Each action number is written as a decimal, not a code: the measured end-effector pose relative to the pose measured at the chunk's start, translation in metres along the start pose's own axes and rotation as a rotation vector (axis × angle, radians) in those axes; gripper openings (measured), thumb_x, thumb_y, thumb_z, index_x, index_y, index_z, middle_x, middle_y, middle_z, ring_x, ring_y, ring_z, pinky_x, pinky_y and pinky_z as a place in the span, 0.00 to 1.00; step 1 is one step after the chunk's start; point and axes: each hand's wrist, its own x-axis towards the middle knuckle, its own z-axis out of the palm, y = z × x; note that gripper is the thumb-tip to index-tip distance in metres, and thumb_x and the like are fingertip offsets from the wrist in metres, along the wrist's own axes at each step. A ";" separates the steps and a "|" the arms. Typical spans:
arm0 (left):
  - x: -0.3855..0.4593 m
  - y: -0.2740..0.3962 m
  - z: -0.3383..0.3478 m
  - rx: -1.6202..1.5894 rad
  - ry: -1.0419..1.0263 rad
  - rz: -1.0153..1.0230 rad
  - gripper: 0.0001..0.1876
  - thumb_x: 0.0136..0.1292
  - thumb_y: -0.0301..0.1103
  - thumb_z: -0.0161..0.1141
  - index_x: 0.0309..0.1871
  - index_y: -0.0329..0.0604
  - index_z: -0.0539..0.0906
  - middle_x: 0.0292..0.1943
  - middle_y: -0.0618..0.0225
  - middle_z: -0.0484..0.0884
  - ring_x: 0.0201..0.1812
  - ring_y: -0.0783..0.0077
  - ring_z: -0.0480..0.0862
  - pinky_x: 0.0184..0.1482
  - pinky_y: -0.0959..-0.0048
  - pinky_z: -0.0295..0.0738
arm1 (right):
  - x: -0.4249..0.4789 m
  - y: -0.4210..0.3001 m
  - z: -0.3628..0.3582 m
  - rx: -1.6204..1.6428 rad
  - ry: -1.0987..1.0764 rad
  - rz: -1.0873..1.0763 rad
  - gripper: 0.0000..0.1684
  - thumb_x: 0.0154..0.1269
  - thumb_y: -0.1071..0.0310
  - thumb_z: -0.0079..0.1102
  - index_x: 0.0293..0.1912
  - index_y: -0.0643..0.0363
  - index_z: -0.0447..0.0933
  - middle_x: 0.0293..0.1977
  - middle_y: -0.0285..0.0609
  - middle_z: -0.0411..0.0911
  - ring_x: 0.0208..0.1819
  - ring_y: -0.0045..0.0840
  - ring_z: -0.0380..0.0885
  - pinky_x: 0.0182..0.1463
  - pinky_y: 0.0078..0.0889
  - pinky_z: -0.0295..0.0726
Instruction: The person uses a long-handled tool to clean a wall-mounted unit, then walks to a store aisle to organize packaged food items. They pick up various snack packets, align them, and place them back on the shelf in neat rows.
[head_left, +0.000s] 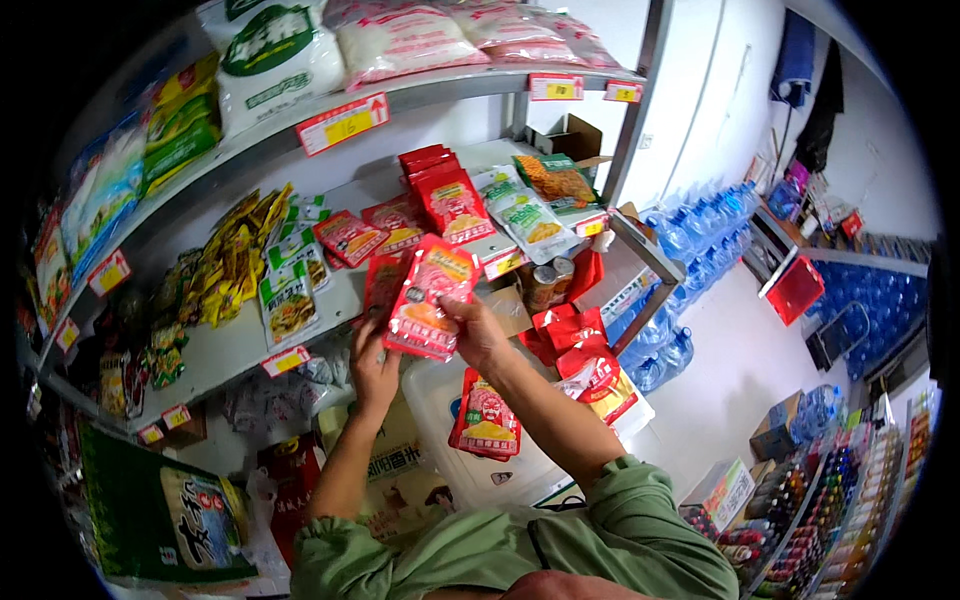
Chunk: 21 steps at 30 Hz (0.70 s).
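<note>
My right hand (474, 330) grips a red food packet (429, 304) by its right side, thumb on the front. Below and left of it, my left hand (373, 358) holds another red packet (381, 283), mostly hidden behind the first. Both are in front of the shelf's edge. Farther back on the shelf board (341, 296) stands a stack of matching red packets (450, 199), and several more red packets (352, 236) lie flat to its left. Under my right forearm, a small pile of red packets (486, 416) rests on a translucent plastic bin lid (442, 465).
White-green packets (289, 300) and yellow packets (240, 255) fill the shelf's left side. White-green pouches (525, 210) lie at right. Cans (546, 283) and red-gold bags (596, 375) sit below. The upper shelf edge (450, 88) overhangs. Water bottles (667, 349) line the wall; bottled drinks (787, 487) stand lower right.
</note>
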 end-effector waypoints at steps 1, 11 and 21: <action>-0.008 -0.004 0.000 -0.170 0.004 -0.116 0.12 0.58 0.26 0.61 0.45 0.35 0.79 0.46 0.55 0.79 0.47 0.55 0.79 0.50 0.66 0.73 | -0.001 0.001 0.002 -0.014 -0.013 0.029 0.17 0.64 0.75 0.54 0.53 0.62 0.69 0.45 0.43 0.78 0.45 0.31 0.80 0.50 0.39 0.82; -0.005 0.022 -0.030 -0.739 0.172 -0.231 0.22 0.65 0.41 0.57 0.56 0.37 0.66 0.57 0.59 0.67 0.57 0.67 0.70 0.53 0.65 0.72 | -0.018 0.002 0.004 -0.020 -0.217 0.089 0.29 0.65 0.74 0.56 0.63 0.59 0.58 0.54 0.43 0.74 0.53 0.28 0.76 0.56 0.34 0.78; -0.045 0.059 -0.001 -1.484 0.097 -0.999 0.27 0.60 0.25 0.60 0.63 0.38 0.66 0.54 0.55 0.76 0.52 0.57 0.80 0.53 0.55 0.77 | -0.054 -0.046 -0.007 -1.571 0.133 -1.051 0.48 0.55 0.60 0.67 0.69 0.62 0.51 0.66 0.62 0.54 0.69 0.55 0.51 0.70 0.52 0.51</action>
